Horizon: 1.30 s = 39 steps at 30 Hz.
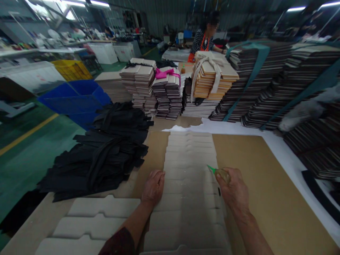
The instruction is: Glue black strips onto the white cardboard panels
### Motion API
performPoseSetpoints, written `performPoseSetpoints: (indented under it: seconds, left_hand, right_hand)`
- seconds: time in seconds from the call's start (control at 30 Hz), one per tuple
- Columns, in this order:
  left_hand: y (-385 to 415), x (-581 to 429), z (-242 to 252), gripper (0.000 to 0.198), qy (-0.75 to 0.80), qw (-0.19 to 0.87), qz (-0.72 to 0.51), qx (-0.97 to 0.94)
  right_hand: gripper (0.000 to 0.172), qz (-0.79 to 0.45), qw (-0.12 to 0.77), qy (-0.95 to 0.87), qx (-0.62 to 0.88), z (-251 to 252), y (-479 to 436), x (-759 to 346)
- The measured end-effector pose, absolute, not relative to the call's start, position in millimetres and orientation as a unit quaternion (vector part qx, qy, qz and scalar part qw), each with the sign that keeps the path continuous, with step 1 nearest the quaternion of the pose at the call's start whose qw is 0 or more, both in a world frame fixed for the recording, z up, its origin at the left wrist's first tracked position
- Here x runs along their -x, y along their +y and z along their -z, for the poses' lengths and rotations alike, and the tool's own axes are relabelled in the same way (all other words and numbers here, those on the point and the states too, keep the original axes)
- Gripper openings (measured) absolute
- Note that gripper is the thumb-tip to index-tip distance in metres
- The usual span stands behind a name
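Observation:
A row of overlapping beige board panels point(190, 198) runs away from me down the middle of the work surface, each with a small notch along its edge. At the row's left edge rests my left hand point(154, 187), its fingers curled and pressed together. What lies under those fingers, if anything, is hidden. My right hand point(233, 189) is closed round a small, brownish squeeze bottle point(223, 175) with a pointed green nozzle point(211, 169). The nozzle points left, over the right part of the panels; whether its tip touches them I cannot tell.
More beige panels point(90, 225) lie overlapped at the front left. Behind them is a heap of black strips point(103, 156), with a blue bin point(74, 99) beyond. Tied stacks of boards point(212, 76) line the back. A person point(203, 39) in an orange apron works behind them.

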<state>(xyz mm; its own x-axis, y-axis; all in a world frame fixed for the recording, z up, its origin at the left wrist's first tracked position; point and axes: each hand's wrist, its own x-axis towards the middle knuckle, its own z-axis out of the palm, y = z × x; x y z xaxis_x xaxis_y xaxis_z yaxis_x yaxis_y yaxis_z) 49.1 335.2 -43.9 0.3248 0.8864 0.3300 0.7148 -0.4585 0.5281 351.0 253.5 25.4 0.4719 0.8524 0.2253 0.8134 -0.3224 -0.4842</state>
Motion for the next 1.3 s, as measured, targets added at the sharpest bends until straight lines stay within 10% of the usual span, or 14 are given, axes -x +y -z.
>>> performPoseSetpoints:
  seconds: [1.3]
  left_hand:
    - [336,-48,48,0.025,0.498,0.131,-0.312,-0.798]
  right_hand:
    - [0.036,-0.020,0.303,-0.470,0.829,-17,242,-361]
